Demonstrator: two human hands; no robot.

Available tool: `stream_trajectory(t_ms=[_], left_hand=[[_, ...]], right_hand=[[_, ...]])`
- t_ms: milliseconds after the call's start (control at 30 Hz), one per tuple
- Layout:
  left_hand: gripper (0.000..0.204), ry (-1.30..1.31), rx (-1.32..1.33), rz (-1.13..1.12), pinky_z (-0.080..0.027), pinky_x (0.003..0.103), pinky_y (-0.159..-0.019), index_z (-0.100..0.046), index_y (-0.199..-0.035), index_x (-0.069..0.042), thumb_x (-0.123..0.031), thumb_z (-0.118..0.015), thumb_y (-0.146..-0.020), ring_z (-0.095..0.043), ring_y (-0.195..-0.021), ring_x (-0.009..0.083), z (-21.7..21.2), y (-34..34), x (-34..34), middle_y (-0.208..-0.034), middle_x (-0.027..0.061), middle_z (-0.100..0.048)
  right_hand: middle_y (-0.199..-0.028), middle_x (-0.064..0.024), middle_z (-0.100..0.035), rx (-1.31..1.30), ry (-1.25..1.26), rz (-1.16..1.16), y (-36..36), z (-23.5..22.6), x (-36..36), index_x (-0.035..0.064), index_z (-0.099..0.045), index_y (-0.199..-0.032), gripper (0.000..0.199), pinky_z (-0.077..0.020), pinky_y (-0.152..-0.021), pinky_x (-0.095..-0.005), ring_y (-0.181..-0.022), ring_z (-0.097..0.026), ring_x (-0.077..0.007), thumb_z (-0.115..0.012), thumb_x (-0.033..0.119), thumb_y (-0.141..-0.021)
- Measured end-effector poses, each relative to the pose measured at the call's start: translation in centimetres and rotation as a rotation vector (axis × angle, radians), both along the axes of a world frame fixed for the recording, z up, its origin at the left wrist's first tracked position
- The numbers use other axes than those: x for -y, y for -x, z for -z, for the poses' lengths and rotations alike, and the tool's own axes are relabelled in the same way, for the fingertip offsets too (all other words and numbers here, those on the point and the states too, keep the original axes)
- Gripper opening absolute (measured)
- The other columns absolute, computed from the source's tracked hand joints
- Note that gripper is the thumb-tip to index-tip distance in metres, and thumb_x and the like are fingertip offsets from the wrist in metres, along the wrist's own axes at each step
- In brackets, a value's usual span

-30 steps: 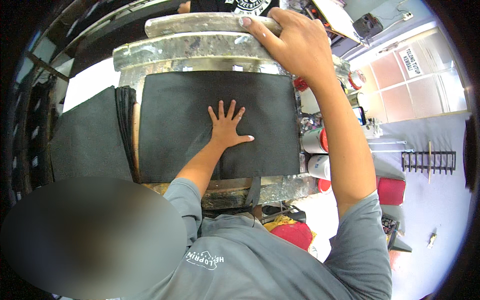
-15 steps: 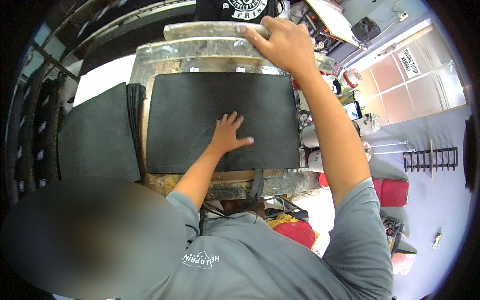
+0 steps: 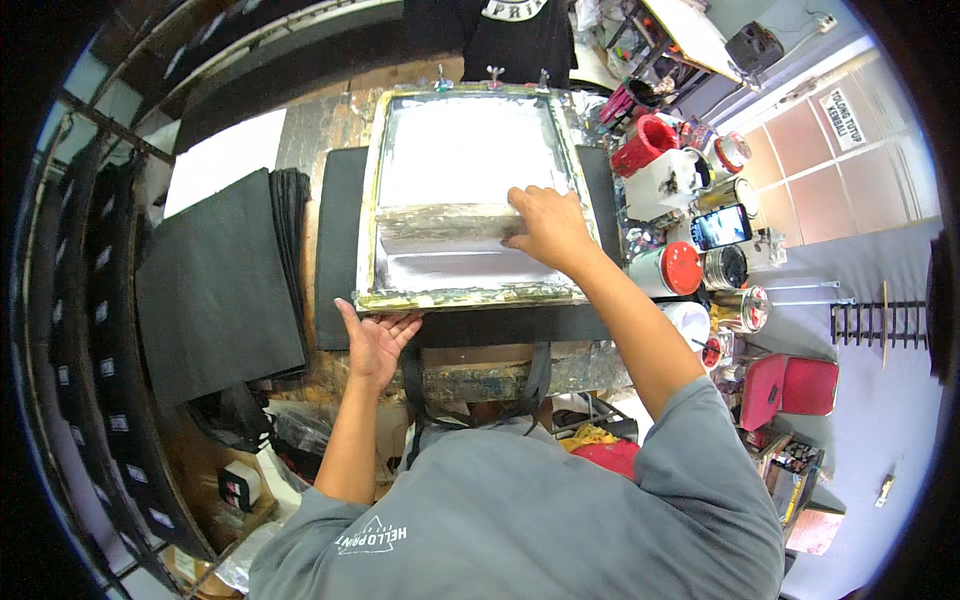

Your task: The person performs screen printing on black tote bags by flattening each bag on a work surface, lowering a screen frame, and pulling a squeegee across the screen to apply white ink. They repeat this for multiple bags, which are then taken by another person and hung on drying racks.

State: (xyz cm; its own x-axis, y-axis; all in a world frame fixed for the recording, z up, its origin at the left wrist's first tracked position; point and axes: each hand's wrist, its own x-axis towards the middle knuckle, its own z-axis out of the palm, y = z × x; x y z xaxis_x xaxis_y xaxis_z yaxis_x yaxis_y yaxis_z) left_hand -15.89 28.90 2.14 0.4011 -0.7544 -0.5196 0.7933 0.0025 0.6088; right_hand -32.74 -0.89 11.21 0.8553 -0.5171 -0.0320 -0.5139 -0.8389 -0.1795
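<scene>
Near the front edge of the desk (image 3: 335,125), the left hand (image 3: 375,350), open, palm up, is at the screen frame (image 3: 470,297)'s near-left corner; inside, the squeegee (image 3: 440,225) lies parallel to that edge, right end gripped by the nearer right hand (image 3: 553,230).

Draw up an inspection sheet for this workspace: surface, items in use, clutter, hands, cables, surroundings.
Surface: table, stained.
Items in use: frame over a black bag; squeegee across the frame's inside.
Clutter: tubs and phone at right; black stack and white sheet at left.
Right hand: gripping the squeegee.
Left hand: open, palm up by the frame's near left corner; contact unclear.
Cables: thin cord by the wall outlet, upper right.
Surroundings: red chair and wall rack at right; dark racks at far left.
</scene>
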Motion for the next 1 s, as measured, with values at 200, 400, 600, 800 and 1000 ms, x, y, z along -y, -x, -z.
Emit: stream_trajectory(t_ms=[200, 400, 600, 800, 1000], left_hand=[[0.131, -0.105, 0.016, 0.093, -0.052, 0.046, -0.114, -0.025, -0.160, 0.012, -0.098, -0.028, -0.089, -0.055, -0.139, 0.0395, 3.0, -0.3, -0.5, -0.153, 0.0347, -0.046], [0.129, -0.149, -0.009, 0.091, -0.050, 0.046, -0.117, -0.022, -0.160, 0.014, -0.096, -0.027, -0.092, -0.056, -0.138, 0.0387, 3.0, -0.2, -0.3, -0.149, 0.0347, -0.048], [0.125, -0.149, -0.031, 0.121, -0.051, 0.045, -0.116, -0.024, -0.161, 0.010, -0.094, -0.028, -0.093, -0.059, -0.135, 0.0357, 3.3, -0.8, -0.2, -0.148, 0.0318, -0.052], [0.124, -0.187, -0.039, 0.049, -0.050, 0.045, -0.117, -0.027, -0.162, 0.007, -0.096, -0.028, -0.092, -0.060, -0.134, 0.0357, 3.9, -0.2, -0.1, -0.148, 0.0301, -0.053], [0.128, -0.313, -0.095, 0.227, -0.058, 0.046, -0.106, -0.045, -0.149, 0.015, -0.097, -0.023, -0.091, -0.069, -0.123, 0.0356, 3.6, -2.6, 0.0, -0.136, 0.0336, -0.064]], right_hand=[[-0.101, -0.0067, -0.067, -0.050, 0.044, 0.022, 1.4, 3.0, -4.7, 0.0149, -0.065, -0.112, 0.044, -0.0416, -0.087, -0.0502, -0.101, -0.065, -0.0284, -0.089, 0.028, -0.079], [-0.098, -0.0024, -0.063, 0.175, 0.233, 0.042, -1.6, 7.2, -2.0, 0.0175, -0.065, -0.109, 0.041, -0.0364, -0.088, -0.0493, -0.096, -0.060, -0.0255, -0.088, 0.018, -0.076], [-0.098, -0.0014, -0.063, 0.113, 0.243, 0.042, -3.3, 8.9, 0.9, 0.0192, -0.065, -0.109, 0.040, -0.0366, -0.089, -0.0497, -0.096, -0.061, -0.0251, -0.088, 0.017, -0.076], [-0.103, -0.0028, -0.066, 0.078, 0.272, 0.158, -6.4, 10.2, 3.8, 0.0195, -0.066, -0.111, 0.041, -0.0387, -0.091, -0.0525, -0.102, -0.064, -0.0262, -0.089, 0.023, -0.077], [-0.107, -0.0056, -0.071, -0.063, 0.034, 0.171, -9.8, 7.7, 11.2, 0.0181, -0.067, -0.116, 0.048, -0.0451, -0.089, -0.0554, -0.109, -0.069, -0.0311, -0.091, 0.035, -0.079]])
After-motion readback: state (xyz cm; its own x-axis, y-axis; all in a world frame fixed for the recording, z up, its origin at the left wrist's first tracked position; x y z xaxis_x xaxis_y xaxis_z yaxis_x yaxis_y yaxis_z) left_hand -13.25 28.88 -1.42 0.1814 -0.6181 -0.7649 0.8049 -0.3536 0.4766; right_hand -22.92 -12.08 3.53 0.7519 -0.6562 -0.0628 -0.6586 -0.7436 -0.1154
